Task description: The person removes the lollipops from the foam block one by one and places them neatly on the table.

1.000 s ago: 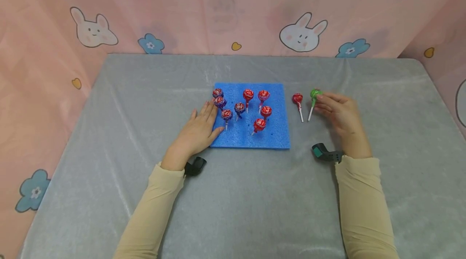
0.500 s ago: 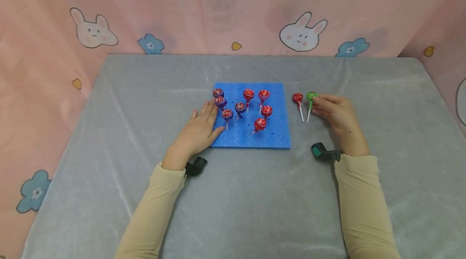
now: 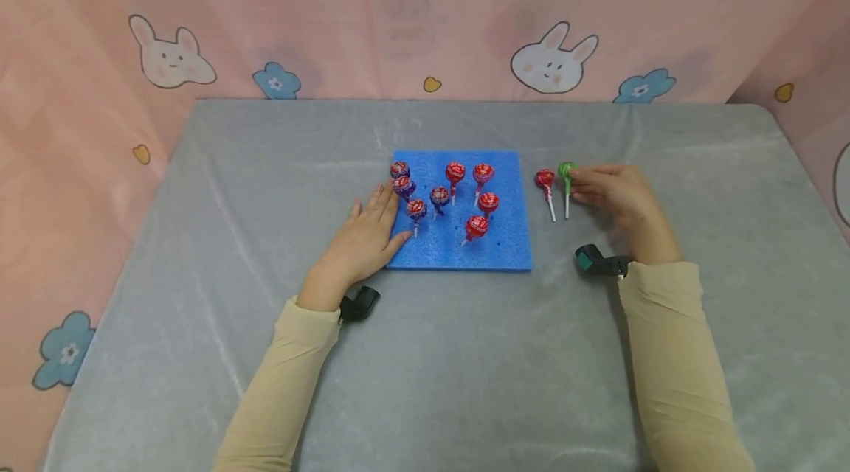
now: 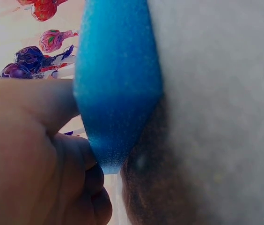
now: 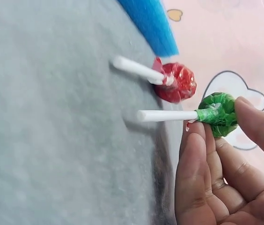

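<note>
My right hand (image 3: 620, 195) pinches a green-wrapped lollipop (image 5: 218, 114) by its head, between thumb and fingertips. Its white stick points toward the front of the table, close over the grey cloth. Just left of it lies a red lollipop (image 3: 544, 178), also stick toward the front. My left hand (image 3: 358, 240) rests at the left edge of a blue foam board (image 3: 458, 257), its fingers stretched along the side and its thumb on top. Standing in the foam are several purple lollipops (image 3: 439, 196) near that hand and several red lollipops (image 3: 476, 227) further right.
Grey cloth covers the table (image 3: 465, 369). Behind it hangs a pink curtain (image 3: 372, 22) printed with rabbits and flowers. Each wrist wears a dark camera, the left wrist camera (image 3: 361, 304) near the board's front left corner.
The green lollipop has come left beside the loose red one, and its stick has turned to point more straight forward. The right forearm has shifted slightly right; the left hand stays in place.
</note>
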Tool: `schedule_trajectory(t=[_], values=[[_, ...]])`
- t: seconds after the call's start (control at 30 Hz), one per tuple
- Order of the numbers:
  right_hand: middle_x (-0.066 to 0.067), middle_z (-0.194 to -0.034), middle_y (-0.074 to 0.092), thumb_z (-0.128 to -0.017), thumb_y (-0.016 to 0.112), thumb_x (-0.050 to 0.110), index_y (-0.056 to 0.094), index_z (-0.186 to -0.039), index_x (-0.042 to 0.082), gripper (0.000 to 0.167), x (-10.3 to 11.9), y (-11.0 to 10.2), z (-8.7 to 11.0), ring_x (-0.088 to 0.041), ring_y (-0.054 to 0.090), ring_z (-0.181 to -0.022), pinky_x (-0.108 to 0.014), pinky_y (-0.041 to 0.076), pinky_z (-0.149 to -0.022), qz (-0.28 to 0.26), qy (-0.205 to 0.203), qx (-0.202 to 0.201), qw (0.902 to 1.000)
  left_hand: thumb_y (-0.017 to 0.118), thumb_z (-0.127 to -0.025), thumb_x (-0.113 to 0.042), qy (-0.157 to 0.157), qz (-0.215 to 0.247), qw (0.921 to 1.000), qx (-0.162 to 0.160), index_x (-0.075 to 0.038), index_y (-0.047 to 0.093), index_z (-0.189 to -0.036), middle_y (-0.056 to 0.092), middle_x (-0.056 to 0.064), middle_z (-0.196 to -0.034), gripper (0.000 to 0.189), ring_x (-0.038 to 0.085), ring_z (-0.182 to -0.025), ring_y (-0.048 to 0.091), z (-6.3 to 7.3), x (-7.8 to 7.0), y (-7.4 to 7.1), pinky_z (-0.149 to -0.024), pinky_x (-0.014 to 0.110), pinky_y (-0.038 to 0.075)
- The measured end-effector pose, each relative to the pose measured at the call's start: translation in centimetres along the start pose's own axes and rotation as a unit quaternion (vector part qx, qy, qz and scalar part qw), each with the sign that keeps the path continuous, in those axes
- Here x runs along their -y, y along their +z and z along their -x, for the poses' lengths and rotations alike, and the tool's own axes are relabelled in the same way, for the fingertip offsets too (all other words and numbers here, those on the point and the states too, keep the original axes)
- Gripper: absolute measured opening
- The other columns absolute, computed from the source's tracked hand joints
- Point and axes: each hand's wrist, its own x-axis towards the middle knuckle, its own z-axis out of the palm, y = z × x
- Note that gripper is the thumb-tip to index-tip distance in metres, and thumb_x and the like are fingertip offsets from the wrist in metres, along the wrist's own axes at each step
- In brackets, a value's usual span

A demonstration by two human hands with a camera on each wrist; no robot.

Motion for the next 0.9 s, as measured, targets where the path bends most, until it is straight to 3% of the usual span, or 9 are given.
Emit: schedule_trajectory(t=[0.17, 0.57, 0.9], values=[[0.01, -0.077, 0.068, -0.087, 0.069, 0.02, 0.072, -0.072, 0.025, 0.016, -0.14, 0.02, -0.52, -0.005, 0.065, -0.071, -0.02, 0.054, -0.067, 0.019, 0.006, -0.001, 0.9998, 0.036, -0.101, -0.041, 0.001, 0.002, 1.0, -0.002, 0.0, 0.01, -0.15, -0.002, 0.013, -0.157, 0.069, 0.025, -0.143, -0.003, 0.06, 0.06, 0.07, -0.113, 0.048, 0.003], [0.01, -0.07, 0.066, -0.084, 0.073, 0.02, 0.07, -0.065, 0.025, 0.019, -0.55, 0.57, -0.53, -0.003, 0.064, -0.063, -0.019, 0.053, -0.062, 0.021, 0.017, -0.064, 0.9976, 0.036, -0.101, -0.041, 0.003, 0.003, 1.0, -0.002, 0.0, 0.01, -0.15, -0.002, 0.012, -0.157, 0.069, 0.025, -0.143, -0.004, 0.09, -0.04, -0.01, -0.113, 0.048, 0.003], [0.01, -0.064, 0.065, -0.083, 0.074, 0.014, 0.071, -0.068, 0.019, 0.016, -0.45, 0.83, -0.69, -0.002, 0.063, -0.059, -0.019, 0.053, -0.059, 0.035, 0.019, -0.073, 0.9965, 0.036, -0.101, -0.041, 0.004, 0.004, 1.0, -0.001, 0.0, 0.01, -0.15, -0.002, 0.013, -0.157, 0.069, 0.024, -0.143, -0.004, 0.07, 0.01, 0.02, -0.113, 0.048, 0.004]])
